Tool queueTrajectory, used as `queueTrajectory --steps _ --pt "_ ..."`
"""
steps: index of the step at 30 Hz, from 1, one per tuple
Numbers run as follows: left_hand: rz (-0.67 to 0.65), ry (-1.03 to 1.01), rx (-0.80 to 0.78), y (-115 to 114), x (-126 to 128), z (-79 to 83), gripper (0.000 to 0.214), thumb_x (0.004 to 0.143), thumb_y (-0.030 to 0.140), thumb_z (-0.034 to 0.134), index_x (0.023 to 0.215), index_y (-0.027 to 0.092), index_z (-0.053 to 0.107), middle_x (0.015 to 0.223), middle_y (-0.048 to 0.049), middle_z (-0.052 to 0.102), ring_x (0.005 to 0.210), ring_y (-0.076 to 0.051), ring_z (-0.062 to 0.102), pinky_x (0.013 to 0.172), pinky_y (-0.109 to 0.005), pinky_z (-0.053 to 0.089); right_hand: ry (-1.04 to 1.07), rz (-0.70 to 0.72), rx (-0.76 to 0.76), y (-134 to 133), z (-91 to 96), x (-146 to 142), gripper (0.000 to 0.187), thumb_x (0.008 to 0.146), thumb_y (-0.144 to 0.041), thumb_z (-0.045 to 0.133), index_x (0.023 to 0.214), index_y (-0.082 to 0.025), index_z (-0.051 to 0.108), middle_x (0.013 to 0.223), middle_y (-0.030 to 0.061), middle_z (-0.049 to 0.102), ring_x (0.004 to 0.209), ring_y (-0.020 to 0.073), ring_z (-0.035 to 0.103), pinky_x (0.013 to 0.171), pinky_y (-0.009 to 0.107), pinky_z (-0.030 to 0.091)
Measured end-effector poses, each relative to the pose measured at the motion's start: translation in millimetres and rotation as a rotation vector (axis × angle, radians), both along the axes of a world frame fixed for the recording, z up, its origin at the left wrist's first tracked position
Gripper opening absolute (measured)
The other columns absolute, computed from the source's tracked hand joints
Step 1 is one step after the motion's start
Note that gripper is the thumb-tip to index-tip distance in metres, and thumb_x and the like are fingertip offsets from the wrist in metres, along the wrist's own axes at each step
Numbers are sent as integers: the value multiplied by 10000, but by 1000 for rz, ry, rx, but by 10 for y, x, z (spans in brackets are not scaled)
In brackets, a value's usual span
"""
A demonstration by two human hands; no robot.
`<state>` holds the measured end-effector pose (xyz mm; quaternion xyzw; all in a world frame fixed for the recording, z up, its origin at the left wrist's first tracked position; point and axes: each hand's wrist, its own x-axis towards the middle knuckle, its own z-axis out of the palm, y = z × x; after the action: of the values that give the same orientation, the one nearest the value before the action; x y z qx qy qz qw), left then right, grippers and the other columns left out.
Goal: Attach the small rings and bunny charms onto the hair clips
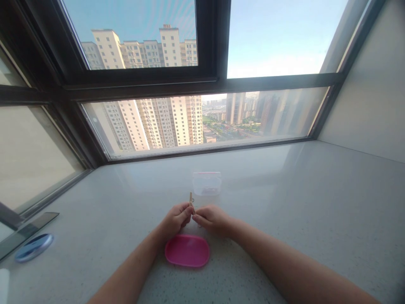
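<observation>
In front of the pink tray, my left hand (177,217) is closed in a pinch around a small wooden clothespin (190,197), whose tip points up and away. What looks like a bit of its metal spring shows at its right side. My right hand (210,219) meets the left, its thumb and finger pinched on the clothespin's near end. The fingers cover much of the piece. Just below the hands lies the shallow pink tray (187,251); nothing shows inside it. Beyond the hands stands a clear plastic box (206,184) with small items, hard to make out, at its bottom.
The speckled white sill (284,202) reaches to the dark window frame (209,150). At the left lie a round bluish disc (34,248) and a dark flat glassy strip (31,232). A white object (4,285) shows at the lower left edge. A pale wall (373,97) rises at right.
</observation>
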<state>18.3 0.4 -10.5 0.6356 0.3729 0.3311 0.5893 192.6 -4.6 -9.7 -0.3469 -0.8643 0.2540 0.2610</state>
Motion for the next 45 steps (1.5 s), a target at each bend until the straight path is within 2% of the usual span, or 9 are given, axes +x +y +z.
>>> queueTrajectory --steps 2,6,11,15,19,26,33,45 --pt "-7 -5 -7 2 -2 -5 343 779 487 470 718 150 476 459 87 289 381 -46 208 357 -185 125 -26 -4 19 -11 21 6 400 850 -389 361 593 -138 537 514 -14 445 477 77 316 473 217 190" --pt "4 -21 0 12 -45 -5 341 795 479 451 755 143 497 445 88 301 363 -43 205 349 -184 128 18 -25 -39 -27 56 30 394 851 -379 349 571 -139 488 506 -23 400 481 76 298 477 223 178" --pt "21 -25 3 37 -102 -20 359 790 489 448 789 138 523 415 86 335 337 -46 237 352 -183 167 208 -57 -175 31 6 81 335 834 -336 336 562 -153 400 520 -34 314 506 82 288 486 218 194" --pt "4 -24 -26 48 -110 -28 334 770 463 493 777 133 541 410 81 356 343 -50 277 367 -186 195 367 -52 -292 101 -63 92 261 766 -271 349 529 -163 352 503 -32 296 498 86 282 472 216 209" --pt "-4 -52 -69 39 -108 -11 302 766 432 500 775 134 545 421 71 387 344 -50 281 363 -191 193 452 -48 -376 128 -65 85 255 736 -257 357 499 -163 351 472 -31 303 468 81 270 457 218 209" --pt "-10 -75 -79 42 -109 -16 270 777 403 491 759 137 532 429 64 395 349 -53 286 372 -191 200 466 -28 -474 152 -53 103 319 787 -327 375 522 -154 414 421 -48 278 416 70 237 423 213 176" --pt "-33 -89 -83 49 -112 -29 253 789 390 484 769 140 521 434 66 394 357 -51 288 380 -186 206 410 -17 -415 131 -16 87 338 791 -355 402 525 -147 411 460 -39 309 456 70 269 451 211 209" --pt "-43 -79 -61 49 -110 -31 254 807 384 464 786 136 514 454 67 387 374 -52 286 382 -184 203 344 5 -373 155 -96 102 368 824 -399 384 556 -148 411 500 -39 307 484 74 278 465 215 216"
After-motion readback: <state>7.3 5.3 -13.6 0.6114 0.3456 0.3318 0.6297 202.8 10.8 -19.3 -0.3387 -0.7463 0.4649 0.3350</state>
